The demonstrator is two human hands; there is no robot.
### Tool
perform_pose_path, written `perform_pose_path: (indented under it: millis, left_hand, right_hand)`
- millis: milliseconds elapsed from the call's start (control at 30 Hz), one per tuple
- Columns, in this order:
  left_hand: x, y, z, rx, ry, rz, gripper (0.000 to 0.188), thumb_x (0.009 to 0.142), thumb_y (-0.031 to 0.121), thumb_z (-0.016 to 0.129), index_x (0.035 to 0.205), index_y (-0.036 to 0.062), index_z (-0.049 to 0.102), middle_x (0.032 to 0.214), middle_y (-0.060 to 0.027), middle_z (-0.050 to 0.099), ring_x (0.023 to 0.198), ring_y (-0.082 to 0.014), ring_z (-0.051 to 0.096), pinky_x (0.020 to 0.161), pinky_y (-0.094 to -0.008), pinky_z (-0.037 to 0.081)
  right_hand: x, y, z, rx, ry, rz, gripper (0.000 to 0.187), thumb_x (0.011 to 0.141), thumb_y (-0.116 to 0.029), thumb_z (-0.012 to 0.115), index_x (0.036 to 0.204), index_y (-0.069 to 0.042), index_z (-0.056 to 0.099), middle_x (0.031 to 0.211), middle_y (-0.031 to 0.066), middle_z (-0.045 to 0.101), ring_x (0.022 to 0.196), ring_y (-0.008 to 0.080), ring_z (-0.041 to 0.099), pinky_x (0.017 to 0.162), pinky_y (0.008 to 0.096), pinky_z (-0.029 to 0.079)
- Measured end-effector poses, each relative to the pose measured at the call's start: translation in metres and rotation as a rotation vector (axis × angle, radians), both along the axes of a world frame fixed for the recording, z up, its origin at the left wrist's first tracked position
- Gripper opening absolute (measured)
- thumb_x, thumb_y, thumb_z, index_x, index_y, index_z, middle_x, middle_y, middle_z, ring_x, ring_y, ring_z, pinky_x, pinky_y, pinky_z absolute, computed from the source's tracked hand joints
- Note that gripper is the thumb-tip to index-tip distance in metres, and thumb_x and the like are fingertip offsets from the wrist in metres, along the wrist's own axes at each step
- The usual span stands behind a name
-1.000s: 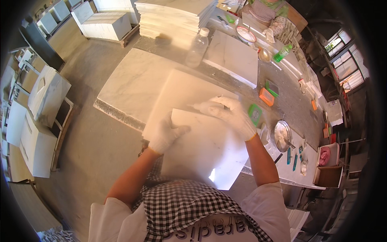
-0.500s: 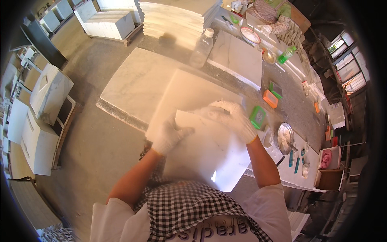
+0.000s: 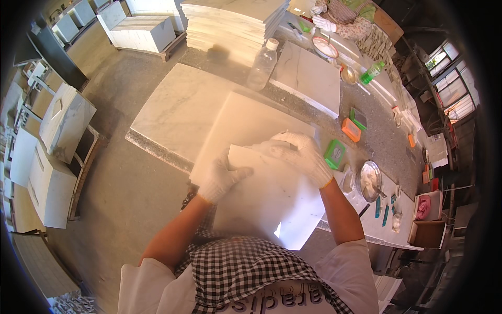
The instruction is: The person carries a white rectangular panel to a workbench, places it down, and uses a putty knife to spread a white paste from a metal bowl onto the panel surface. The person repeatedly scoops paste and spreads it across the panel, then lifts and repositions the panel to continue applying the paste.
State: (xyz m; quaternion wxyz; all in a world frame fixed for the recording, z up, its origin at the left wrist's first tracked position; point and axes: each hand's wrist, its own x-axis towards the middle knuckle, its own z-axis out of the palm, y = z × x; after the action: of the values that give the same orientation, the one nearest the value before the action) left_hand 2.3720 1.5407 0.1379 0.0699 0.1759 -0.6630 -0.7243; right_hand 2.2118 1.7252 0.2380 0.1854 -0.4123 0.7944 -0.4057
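A glossy white marble tile [image 3: 261, 193] is tilted up in front of my checked apron, its far edge over another pale tile [image 3: 230, 118] lying on the table. My left hand [image 3: 222, 178], in a white knit glove, grips the tile's left far corner with the thumb across its face. Also gloved, my right hand [image 3: 300, 154] is bent over the far edge toward the right, fingers curled in. Whatever it may hold is hidden and blurred. Under the pale tile lies a larger marble slab [image 3: 178, 112].
A clear bottle [image 3: 263, 64] stands behind, beside a tile stack [image 3: 225, 29] and another slab [image 3: 308, 76]. Green [image 3: 334, 153] and orange [image 3: 351, 129] blocks lie to the right, near a metal bowl of paste [image 3: 369, 178]. Across the table a co-worker's gloved hand [image 3: 324, 23] shows.
My hands and the tile hold nearly the same place. The co-worker's gloved hand at the far side has moved back from the bowl there.
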Motion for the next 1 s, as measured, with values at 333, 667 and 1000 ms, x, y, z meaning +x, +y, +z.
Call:
perform_pose_path:
  millis: [333,667,1000]
  left_hand:
    - [0.000,0.001,0.002,0.074,0.036,0.001,0.061,0.086,0.016,0.085,0.136,-0.0045,0.056,0.109,-0.0142,0.076,0.094,-0.0182,0.073,0.081,-0.0315,0.060]
    - [0.000,0.002,0.005,0.104,0.042,-0.007,0.057,0.087,0.010,0.083,0.135,-0.0045,0.057,0.117,-0.0140,0.073,0.101,-0.0189,0.072,0.086,-0.0317,0.060]
    - [0.001,0.002,0.011,0.139,0.048,-0.014,0.056,0.087,0.007,0.082,0.136,-0.0039,0.057,0.122,-0.0133,0.072,0.110,-0.0192,0.070,0.094,-0.0322,0.058]
  right_hand:
    - [-0.001,-0.002,-0.002,0.006,0.017,0.003,0.035,0.092,-0.031,0.075,0.110,-0.001,0.076,0.104,0.0137,0.077,0.095,0.0264,0.073,0.087,0.0368,0.054]
    - [0.000,-0.001,0.002,0.011,-0.016,0.004,0.036,0.092,-0.031,0.075,0.112,-0.001,0.076,0.105,0.0143,0.077,0.097,0.0264,0.072,0.088,0.0370,0.054]
    - [0.000,-0.001,0.003,0.000,-0.014,0.011,0.036,0.092,-0.031,0.076,0.112,-0.001,0.076,0.106,0.0151,0.077,0.097,0.0272,0.072,0.088,0.0377,0.054]
